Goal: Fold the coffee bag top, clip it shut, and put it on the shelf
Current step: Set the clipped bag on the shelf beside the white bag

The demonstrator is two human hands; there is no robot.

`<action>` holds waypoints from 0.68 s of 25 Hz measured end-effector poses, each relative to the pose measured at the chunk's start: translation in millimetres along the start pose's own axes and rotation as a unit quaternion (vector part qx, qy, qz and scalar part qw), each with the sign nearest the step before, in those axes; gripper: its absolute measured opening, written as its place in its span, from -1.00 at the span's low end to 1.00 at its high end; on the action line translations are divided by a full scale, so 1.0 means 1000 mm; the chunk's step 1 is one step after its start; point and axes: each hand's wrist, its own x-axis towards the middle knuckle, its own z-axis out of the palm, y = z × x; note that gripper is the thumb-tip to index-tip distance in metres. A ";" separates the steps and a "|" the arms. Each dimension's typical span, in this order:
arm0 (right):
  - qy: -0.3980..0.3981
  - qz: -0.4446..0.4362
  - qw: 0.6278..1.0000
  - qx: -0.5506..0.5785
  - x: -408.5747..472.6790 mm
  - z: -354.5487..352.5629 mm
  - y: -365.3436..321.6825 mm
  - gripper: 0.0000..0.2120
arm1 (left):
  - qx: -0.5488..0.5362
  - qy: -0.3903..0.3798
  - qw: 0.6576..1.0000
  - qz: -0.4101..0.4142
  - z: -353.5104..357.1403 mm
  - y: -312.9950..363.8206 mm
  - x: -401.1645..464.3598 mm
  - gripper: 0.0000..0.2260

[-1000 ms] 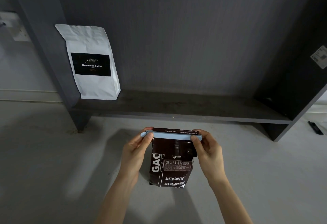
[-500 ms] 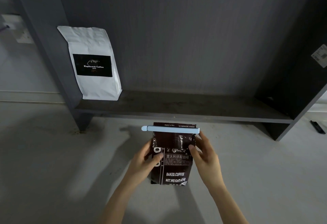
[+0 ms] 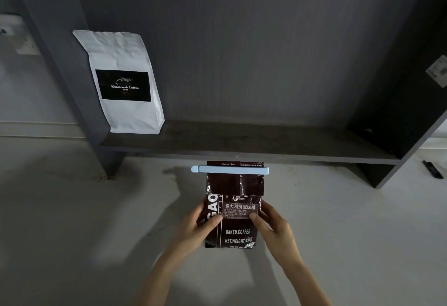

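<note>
The dark brown coffee bag (image 3: 233, 211) stands upright at lower centre of the frame, below the front edge of the shelf (image 3: 254, 147). A pale blue clip (image 3: 229, 169) is clamped across its folded top, sticking out on both sides. The left hand (image 3: 199, 227) grips the bag's left edge, thumb pressed on the front; the right hand (image 3: 273, 227) pinches the right edge the same way. At upper left of the frame a white coffee bag (image 3: 125, 83) leans on the shelf against its dark side panel (image 3: 60, 51).
</note>
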 end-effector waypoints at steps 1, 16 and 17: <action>0.000 0.000 1.000 -0.001 0.000 0.000 0.001 -0.64 | 0.001 0.002 1.000 -0.002 0.000 -0.001 0.000 -0.75; 0.041 -0.088 0.993 -0.070 0.026 0.007 -0.054 -0.74 | 0.019 0.016 0.998 0.066 -0.037 0.052 0.013 -0.57; 0.041 -0.101 0.992 -0.069 0.031 0.008 -0.063 -0.75 | 0.024 0.012 0.996 0.080 -0.041 0.060 0.016 -0.51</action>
